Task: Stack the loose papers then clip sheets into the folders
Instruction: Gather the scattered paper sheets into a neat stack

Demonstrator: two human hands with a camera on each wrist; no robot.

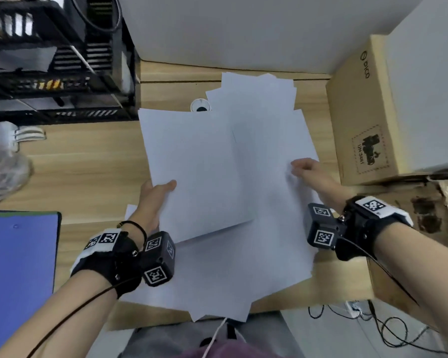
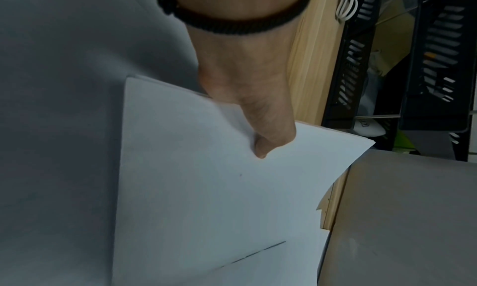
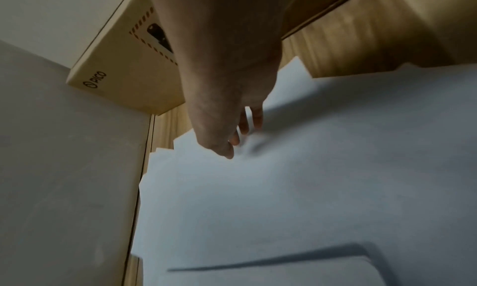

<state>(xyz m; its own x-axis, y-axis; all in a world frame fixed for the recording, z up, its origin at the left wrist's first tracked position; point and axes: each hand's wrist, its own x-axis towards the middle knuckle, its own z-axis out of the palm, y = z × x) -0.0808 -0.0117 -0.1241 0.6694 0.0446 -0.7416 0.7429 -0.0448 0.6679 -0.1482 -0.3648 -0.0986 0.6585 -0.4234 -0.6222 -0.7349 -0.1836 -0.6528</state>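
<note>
clearly the left hand (image 1: 154, 200) pinches a gathered stack (image 1: 194, 174) by its edge, thumb on top, lifted clear of the loose papers (image 1: 269, 228) on the desk (image 1: 88, 164) — so the right hand (image 1: 307, 170), fingers curled and pinching a sheet, can feed it more.

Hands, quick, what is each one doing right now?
Left hand: holding a stack of sheets, thumb on top.
Right hand: fingers curled on the loose papers; grip cannot be told.

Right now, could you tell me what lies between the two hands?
Only white paper: the stack the left hand grips and loose sheets under the right hand, in the head view.
</note>
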